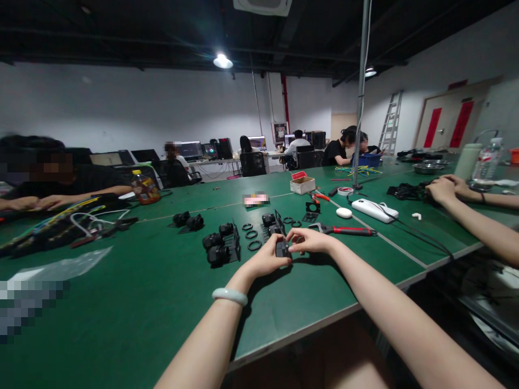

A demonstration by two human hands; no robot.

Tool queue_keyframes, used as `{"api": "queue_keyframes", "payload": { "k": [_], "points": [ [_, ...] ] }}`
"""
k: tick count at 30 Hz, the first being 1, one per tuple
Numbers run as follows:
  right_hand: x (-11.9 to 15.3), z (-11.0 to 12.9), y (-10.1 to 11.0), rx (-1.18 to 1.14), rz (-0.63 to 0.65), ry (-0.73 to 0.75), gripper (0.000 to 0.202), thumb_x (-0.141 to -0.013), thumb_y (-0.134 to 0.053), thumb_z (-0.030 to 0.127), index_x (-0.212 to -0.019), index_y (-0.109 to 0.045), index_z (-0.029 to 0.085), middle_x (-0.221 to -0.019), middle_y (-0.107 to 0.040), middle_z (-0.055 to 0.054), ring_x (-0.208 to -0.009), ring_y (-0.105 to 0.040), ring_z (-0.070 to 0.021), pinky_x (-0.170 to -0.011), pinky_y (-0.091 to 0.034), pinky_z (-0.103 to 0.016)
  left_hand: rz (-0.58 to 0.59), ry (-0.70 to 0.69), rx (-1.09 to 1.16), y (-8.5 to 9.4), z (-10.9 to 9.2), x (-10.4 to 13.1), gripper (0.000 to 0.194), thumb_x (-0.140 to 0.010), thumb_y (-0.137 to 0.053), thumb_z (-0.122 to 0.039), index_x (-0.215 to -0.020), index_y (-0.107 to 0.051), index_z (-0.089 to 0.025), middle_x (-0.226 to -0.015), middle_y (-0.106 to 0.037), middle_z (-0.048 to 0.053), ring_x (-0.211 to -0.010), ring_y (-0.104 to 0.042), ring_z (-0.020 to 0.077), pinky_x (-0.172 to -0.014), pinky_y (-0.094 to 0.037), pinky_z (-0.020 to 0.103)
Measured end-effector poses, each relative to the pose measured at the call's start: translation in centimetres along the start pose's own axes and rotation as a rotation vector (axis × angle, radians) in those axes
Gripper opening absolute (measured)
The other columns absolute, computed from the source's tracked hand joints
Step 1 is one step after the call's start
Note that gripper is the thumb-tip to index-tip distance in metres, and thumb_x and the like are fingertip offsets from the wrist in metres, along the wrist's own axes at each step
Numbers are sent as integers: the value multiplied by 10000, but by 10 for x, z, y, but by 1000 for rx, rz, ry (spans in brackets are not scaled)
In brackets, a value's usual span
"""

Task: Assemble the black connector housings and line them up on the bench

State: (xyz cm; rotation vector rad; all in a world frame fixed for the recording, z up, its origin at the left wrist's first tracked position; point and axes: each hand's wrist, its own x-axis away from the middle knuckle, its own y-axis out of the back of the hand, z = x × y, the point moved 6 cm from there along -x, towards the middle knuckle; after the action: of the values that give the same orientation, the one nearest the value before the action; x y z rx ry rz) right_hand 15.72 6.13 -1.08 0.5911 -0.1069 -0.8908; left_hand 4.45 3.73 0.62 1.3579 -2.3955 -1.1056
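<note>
We see both hands meeting on one small black plastic block-shaped part (282, 249), which sits on the green felt-topped table (133, 292) just in front of us. Left hand (267, 260) closes around the part's near side, thumb up against it; a pale jade bangle (230, 295) sits on that wrist. Right hand (310, 240) pinches the part's top from the right, fingers curled in tight. So both hands are narrow and holding the same part.

All places taken from the held part. Just behind it stands another black bracket assembly (273, 223). To its left we mark three loose black rubber rings (251, 235), and further left a cluster of black lens-like units on a bracket (221, 247). Further left and back, two more black round units (188, 220). To its right lies a red-handled pair of pliers (344, 230), then a white oval mouse-like object (344, 213) and a white power strip (375, 210). Behind and right, a small open cardboard box (302, 185). Far left, a tangle of coloured wires (65, 224) under another person's hands (36, 202). Far right, a second person's hands (444, 189) rest on the table.
</note>
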Motion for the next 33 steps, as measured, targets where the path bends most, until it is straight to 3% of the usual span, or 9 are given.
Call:
{"api": "queue_keyframes", "payload": {
  "k": [18,29,33],
  "points": [
    [-2,-2,-1,29,-14,-4,349,-686,-460,445,-861,-518,149,-716,-517,-15,-549,-468,-70,-505,-378,-192,2,31,-49,0,4,0,487,-563,-553,-280,-998,-360,-176,-832,-438,-3,-698,-434,110,-594,-381,215],
    [-4,-7,3,-29,-68,-73,328,-720,-412,437,-788,-505,130,-571,-445,14,-491,-426,-60,-489,-353,-188,7,24,13,0,-2,0,487,-562,-552,-238,-998,-344,-174,-817,-434,-5,-666,-427,96,-574,-380,208],
    [-1,2,2,-108,-36,-11,351,-642,-544,361,-923,-440,178,-743,-473,4,-572,-448,-65,-524,-376,-189,9,29,47,0,-2,-1,490,-564,-547,-227,-1003,-337,-168,-834,-436,1,-663,-435,94,-572,-387,215]
  ]
}}
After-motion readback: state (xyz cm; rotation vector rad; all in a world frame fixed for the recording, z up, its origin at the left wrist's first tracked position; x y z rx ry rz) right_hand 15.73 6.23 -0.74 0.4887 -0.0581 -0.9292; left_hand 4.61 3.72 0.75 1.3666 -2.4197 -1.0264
